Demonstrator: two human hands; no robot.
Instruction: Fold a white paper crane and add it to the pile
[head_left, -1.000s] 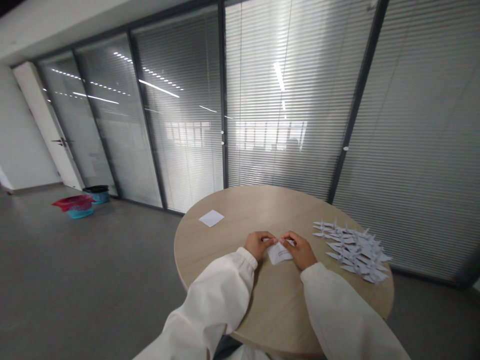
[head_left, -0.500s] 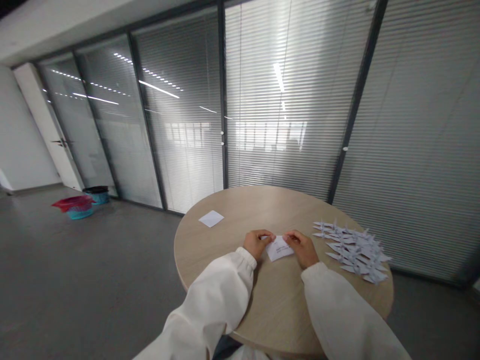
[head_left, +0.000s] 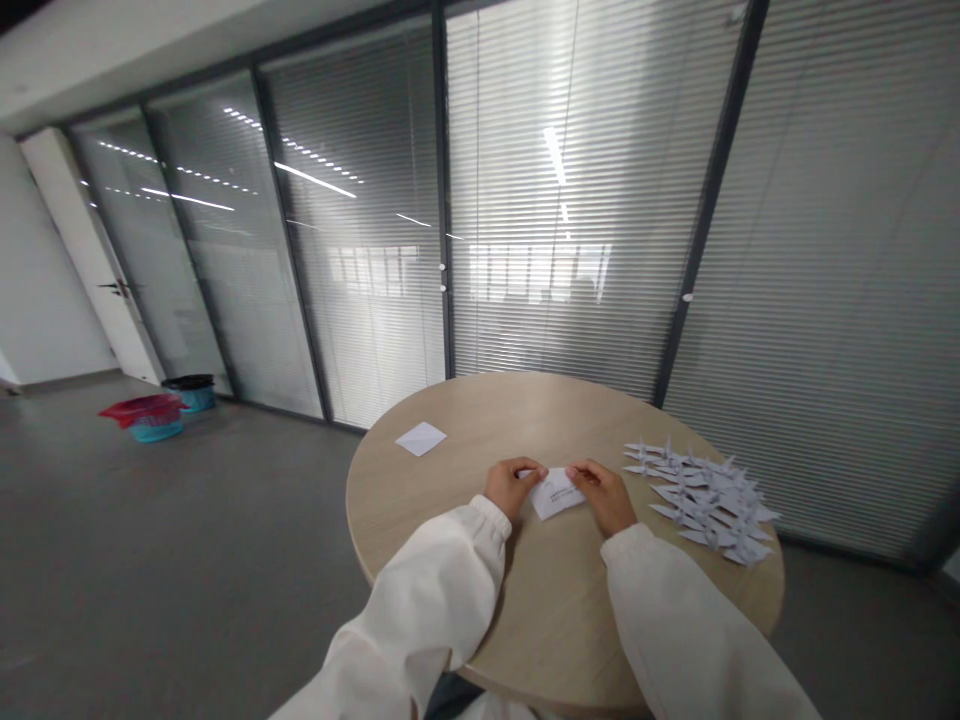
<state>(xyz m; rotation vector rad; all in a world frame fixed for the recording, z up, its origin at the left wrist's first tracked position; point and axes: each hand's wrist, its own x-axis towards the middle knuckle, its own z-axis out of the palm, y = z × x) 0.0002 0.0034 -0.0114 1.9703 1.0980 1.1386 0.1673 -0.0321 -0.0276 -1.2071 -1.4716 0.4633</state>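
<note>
Glazed partitions (head_left: 570,200) with slatted blinds rise behind a round pale-wood counter (head_left: 547,620), and a white door (head_left: 112,290) stands far off to the left. On the grey floor by the glass sit a teal tub (head_left: 156,431) under a red covering and a teal bin (head_left: 196,398) with a black rim; what they hold cannot be made out. Near the counter's front edge, the left hand (head_left: 512,488) and right hand (head_left: 604,497) each grip one side of a white paper square (head_left: 556,494), fingers and thumbs together on it, white sleeves reaching in from below. Small dark printing on the paper is too tiny to read. A loose white sheet (head_left: 421,438) lies toward the far left edge, and a heap of folded paper cranes (head_left: 701,505) covers the right edge.
</note>
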